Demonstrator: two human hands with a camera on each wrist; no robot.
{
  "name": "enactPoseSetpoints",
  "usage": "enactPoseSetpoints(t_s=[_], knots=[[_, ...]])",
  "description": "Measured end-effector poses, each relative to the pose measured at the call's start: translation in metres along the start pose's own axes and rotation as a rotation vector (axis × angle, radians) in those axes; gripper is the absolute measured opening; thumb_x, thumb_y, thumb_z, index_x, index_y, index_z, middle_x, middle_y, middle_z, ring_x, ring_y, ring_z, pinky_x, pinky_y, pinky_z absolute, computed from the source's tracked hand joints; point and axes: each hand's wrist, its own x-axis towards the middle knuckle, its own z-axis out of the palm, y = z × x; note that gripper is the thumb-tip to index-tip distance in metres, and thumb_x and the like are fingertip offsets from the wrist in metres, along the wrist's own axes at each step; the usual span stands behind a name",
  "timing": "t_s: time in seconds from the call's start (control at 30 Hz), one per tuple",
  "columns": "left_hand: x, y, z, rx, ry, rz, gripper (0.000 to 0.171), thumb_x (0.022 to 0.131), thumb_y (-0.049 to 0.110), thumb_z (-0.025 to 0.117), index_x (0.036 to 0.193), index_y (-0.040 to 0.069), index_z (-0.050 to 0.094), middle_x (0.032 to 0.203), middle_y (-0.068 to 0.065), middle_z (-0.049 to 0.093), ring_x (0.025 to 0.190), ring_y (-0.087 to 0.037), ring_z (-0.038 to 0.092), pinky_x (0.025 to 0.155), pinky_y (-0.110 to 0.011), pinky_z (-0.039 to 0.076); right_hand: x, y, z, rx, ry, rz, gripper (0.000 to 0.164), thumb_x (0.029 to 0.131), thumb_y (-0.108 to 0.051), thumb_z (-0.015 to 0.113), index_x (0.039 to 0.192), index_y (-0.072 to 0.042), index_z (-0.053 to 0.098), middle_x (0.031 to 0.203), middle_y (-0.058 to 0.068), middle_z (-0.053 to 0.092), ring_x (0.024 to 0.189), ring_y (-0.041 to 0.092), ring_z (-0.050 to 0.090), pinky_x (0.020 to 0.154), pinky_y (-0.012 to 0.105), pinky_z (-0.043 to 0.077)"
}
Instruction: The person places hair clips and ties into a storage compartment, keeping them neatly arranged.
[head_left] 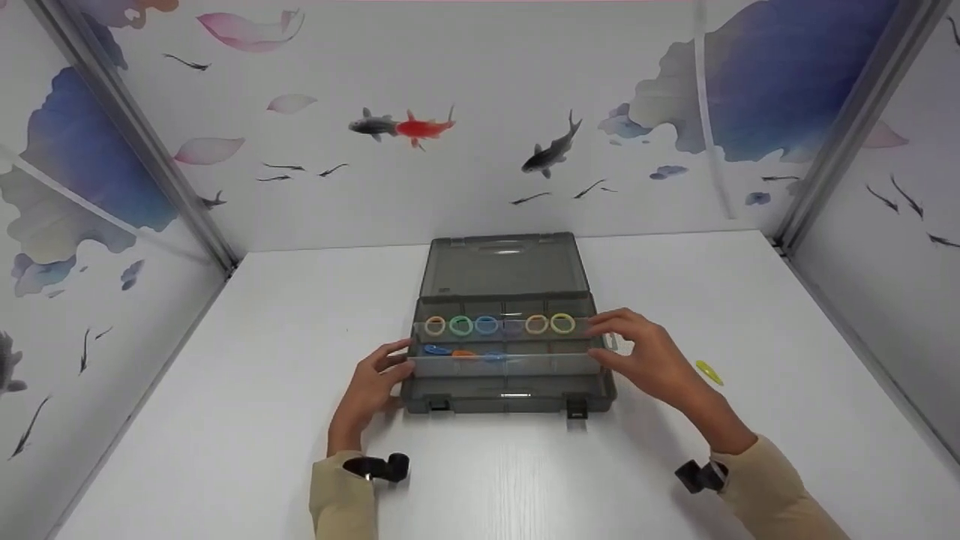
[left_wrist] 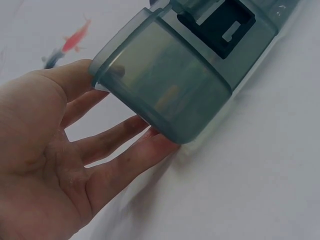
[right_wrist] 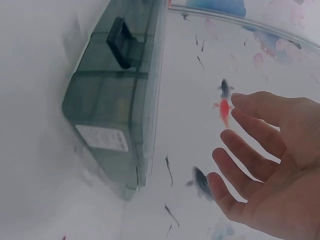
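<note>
A smoky grey plastic storage box [head_left: 510, 405] stands in the middle of the table with its lid [head_left: 504, 266] folded back. A clear divided tray [head_left: 551, 365] lies across the box. It bears a row of coloured hair ties [head_left: 461, 325] and, nearer me, several snap hair clips [head_left: 436, 350] in blue and orange. My left hand [head_left: 369, 385] touches the box's left end; in the left wrist view its fingers [left_wrist: 117, 167] rest along the side wall. At the right end, my right hand [head_left: 641, 352] hovers close to the tray, its bent fingers [right_wrist: 240, 170] apart from the box in the right wrist view.
A yellow snap hair clip [head_left: 709, 373] lies on the white table [head_left: 480, 480] beyond my right wrist. Printed panels with fish and petals close in the back [head_left: 465, 195] and both sides. Black latches [head_left: 576, 409] stick out at the box's front.
</note>
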Motion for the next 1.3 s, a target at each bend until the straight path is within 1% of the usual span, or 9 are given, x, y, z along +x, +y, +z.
enactPoseSetpoints(t_s=[0.23, 0.37, 0.47, 0.63, 0.73, 0.9, 1.03, 1.13, 1.3], knots=[[0.000, -0.002, 0.000, 0.023, 0.011, 0.020, 0.047, 0.098, 0.025, 0.065, 0.144, 0.023, 0.056, 0.149, -0.019, 0.050, 0.133, -0.040, 0.055, 0.103, -0.058, 0.048, -0.014, 0.030, -0.023, -0.054, 0.016, 0.065, 0.027, 0.087, -0.009, 0.076, 0.114, -0.013, 0.074, 0.128, 0.007, 0.065, 0.117, 0.028, 0.063, 0.090, 0.043, 0.053], [0.000, -0.001, 0.000, 0.029, 0.013, 0.023, 0.047, 0.098, 0.024, 0.065, 0.144, 0.022, 0.056, 0.149, -0.020, 0.051, 0.132, -0.040, 0.055, 0.105, -0.057, 0.047, -0.020, 0.047, -0.039, -0.017, 0.026, 0.144, 0.024, 0.090, -0.020, 0.075, 0.114, -0.015, 0.074, 0.131, 0.006, 0.065, 0.114, 0.002, 0.060, 0.090, 0.023, 0.053], [0.000, 0.000, 0.001, 0.023, 0.012, 0.016, 0.047, 0.098, 0.023, 0.065, 0.144, 0.022, 0.055, 0.148, -0.020, 0.052, 0.130, -0.039, 0.056, 0.101, -0.055, 0.050, -0.023, 0.059, -0.050, 0.021, 0.040, 0.186, 0.029, 0.091, -0.028, 0.074, 0.116, -0.013, 0.074, 0.132, 0.008, 0.065, 0.108, -0.020, 0.049, 0.086, 0.008, 0.046], [-0.002, 0.001, 0.001, 0.028, 0.021, 0.017, 0.046, 0.098, 0.023, 0.064, 0.143, 0.021, 0.056, 0.147, -0.020, 0.052, 0.130, -0.039, 0.057, 0.099, -0.055, 0.052, -0.026, 0.076, -0.065, 0.016, 0.072, 0.227, 0.039, 0.091, -0.035, 0.073, 0.121, -0.010, 0.072, 0.135, 0.012, 0.063, 0.105, -0.027, 0.041, 0.083, 0.000, 0.040], [-0.002, 0.001, 0.000, 0.020, 0.016, 0.008, 0.046, 0.098, 0.024, 0.064, 0.143, 0.023, 0.056, 0.147, -0.019, 0.052, 0.131, -0.039, 0.056, 0.097, -0.057, 0.052, -0.031, 0.088, -0.073, -0.009, 0.077, 0.269, 0.042, 0.092, -0.037, 0.073, 0.123, -0.009, 0.071, 0.137, 0.015, 0.061, 0.112, -0.014, 0.050, 0.082, -0.002, 0.038], [-0.002, -0.001, -0.003, 0.005, 0.012, -0.007, 0.047, 0.098, 0.025, 0.065, 0.144, 0.024, 0.055, 0.149, -0.018, 0.051, 0.132, -0.039, 0.054, 0.095, -0.058, 0.053, -0.037, 0.106, -0.082, -0.027, 0.039, 0.357, 0.051, 0.091, -0.043, 0.072, 0.127, -0.007, 0.067, 0.141, 0.017, 0.057, 0.128, 0.032, 0.051, 0.081, 0.000, 0.039], [-0.002, 0.000, -0.003, 0.004, 0.012, -0.009, 0.047, 0.098, 0.024, 0.064, 0.144, 0.024, 0.055, 0.149, -0.018, 0.050, 0.133, -0.039, 0.053, 0.095, -0.058, 0.053, -0.040, 0.120, -0.086, -0.037, -0.035, 0.416, 0.057, 0.090, -0.046, 0.072, 0.131, -0.006, 0.064, 0.144, 0.022, 0.053, 0.130, 0.042, 0.050, 0.092, 0.027, 0.049], [-0.003, 0.001, -0.002, 0.000, 0.006, -0.010, 0.047, 0.098, 0.024, 0.064, 0.144, 0.024, 0.055, 0.149, -0.018, 0.050, 0.134, -0.039, 0.053, 0.096, -0.059, 0.052, -0.044, 0.131, -0.086, -0.032, -0.102, 0.467, 0.062, 0.090, -0.049, 0.072, 0.133, -0.005, 0.062, 0.145, 0.027, 0.048, 0.131, 0.048, 0.047, 0.096, 0.049, 0.049], [-0.002, 0.002, 0.000, -0.002, 0.002, -0.012, 0.047, 0.098, 0.025, 0.065, 0.144, 0.024, 0.055, 0.150, -0.018, 0.050, 0.135, -0.039, 0.052, 0.096, -0.059, 0.052, -0.051, 0.147, -0.086, 0.013, -0.191, 0.571, 0.072, 0.087, -0.054, 0.072, 0.137, -0.004, 0.058, 0.145, 0.035, 0.046, 0.131, 0.050, 0.045, 0.098, 0.056, 0.047]])
